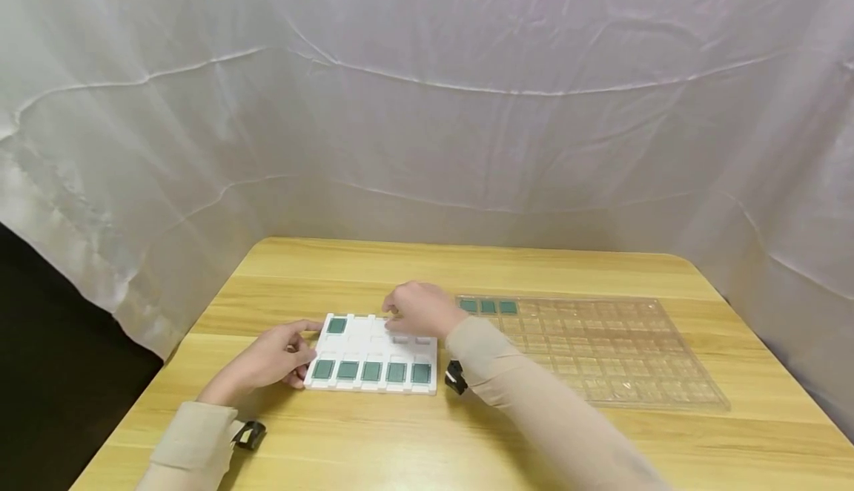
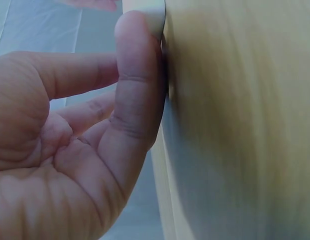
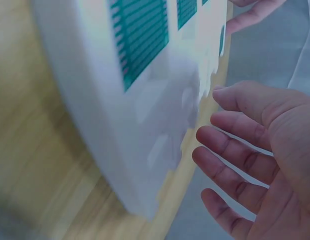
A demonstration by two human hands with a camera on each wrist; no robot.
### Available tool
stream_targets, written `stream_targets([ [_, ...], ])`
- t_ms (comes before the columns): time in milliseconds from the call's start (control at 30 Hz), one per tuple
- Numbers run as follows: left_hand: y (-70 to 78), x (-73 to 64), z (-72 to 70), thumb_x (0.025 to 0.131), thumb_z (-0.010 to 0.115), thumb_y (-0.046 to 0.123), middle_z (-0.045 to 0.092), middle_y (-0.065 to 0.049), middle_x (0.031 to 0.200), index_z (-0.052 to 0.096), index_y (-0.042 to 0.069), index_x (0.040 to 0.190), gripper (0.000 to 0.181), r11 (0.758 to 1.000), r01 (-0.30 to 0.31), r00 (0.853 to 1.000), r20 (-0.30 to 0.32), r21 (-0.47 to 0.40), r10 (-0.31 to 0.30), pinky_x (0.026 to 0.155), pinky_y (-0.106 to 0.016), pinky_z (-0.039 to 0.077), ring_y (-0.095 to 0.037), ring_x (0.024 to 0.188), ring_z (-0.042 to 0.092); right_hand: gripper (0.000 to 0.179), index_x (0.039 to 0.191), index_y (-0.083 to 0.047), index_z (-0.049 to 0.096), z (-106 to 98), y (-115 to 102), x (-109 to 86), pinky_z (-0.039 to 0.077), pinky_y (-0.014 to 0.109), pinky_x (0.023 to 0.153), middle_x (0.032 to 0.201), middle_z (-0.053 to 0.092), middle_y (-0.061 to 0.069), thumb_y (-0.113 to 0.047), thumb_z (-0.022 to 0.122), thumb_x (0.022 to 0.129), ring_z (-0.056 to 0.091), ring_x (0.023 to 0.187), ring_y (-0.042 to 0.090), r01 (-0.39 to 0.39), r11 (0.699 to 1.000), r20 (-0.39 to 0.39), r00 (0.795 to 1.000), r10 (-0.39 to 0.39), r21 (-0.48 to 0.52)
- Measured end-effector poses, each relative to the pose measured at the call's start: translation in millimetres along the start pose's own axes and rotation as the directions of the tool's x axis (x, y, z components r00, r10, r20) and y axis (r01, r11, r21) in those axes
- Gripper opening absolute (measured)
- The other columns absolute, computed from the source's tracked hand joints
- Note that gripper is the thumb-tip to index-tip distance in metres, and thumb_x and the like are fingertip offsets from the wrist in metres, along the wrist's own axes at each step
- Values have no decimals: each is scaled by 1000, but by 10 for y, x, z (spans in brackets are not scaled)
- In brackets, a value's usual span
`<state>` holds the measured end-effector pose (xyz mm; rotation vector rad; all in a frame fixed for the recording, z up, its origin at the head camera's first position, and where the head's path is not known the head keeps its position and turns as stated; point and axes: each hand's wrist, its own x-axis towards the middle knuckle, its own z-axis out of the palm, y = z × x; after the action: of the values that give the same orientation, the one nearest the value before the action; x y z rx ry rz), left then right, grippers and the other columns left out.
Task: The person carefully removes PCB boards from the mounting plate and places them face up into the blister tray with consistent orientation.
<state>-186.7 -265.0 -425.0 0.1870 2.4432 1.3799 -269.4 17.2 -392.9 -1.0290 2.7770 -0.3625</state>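
Observation:
A white slotted tray [image 1: 360, 344] lies flat on the table. Thin green square pieces [image 1: 371, 371] fill its near row, and one more green square [image 1: 336, 325] sits in the far left corner. At the tray's left edge, my left hand [image 1: 272, 354] holds on with bent fingers and thumb; the left wrist view shows its fingers against the edge, close to the tabletop. My right hand [image 1: 423, 308] is over the tray's far side. In the right wrist view its fingers [image 3: 240, 165] are spread and loosely bent, with nothing visible between them.
To the right lies a large clear compartmented tray [image 1: 620, 354], with three green squares [image 1: 488, 306] in its far left compartments. The wooden table [image 1: 360, 439] is bounded by pale hanging cloth [image 1: 467, 142] at the back and sides.

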Motion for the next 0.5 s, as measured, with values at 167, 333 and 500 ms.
stream_targets([
  [167, 1, 6, -1, 104, 60, -4, 60, -14, 91, 44, -6, 157, 56, 1000, 11, 1000, -1, -11, -11, 59, -32, 65, -23, 72, 62, 32, 129, -15, 78, 41, -95, 96, 62, 32, 104, 128, 79, -1, -29, 77, 101, 75, 111, 14, 1, 1000, 3, 1000, -1, -7],
  [333, -12, 14, 2, 104, 60, -4, 61, -14, 92, 45, -6, 157, 55, 1000, 7, 1000, 0, -17, -7, 59, -32, 65, -22, 72, 62, 30, 125, -15, 79, 83, -200, 203, 63, 31, 100, 123, 80, -2, -32, 78, 100, 76, 106, 13, 13, 999, 2, 1000, -13, -50],
  [500, -16, 0, 7, 104, 60, -4, 61, -14, 92, 46, -6, 156, 54, 1000, 22, 1000, -6, -15, -22, 59, -32, 66, -23, 73, 63, 33, 125, -16, 79, 136, -326, 306, 62, 30, 100, 128, 79, -2, -36, 79, 99, 75, 111, 15, 15, 997, 6, 1000, -14, -75],
])
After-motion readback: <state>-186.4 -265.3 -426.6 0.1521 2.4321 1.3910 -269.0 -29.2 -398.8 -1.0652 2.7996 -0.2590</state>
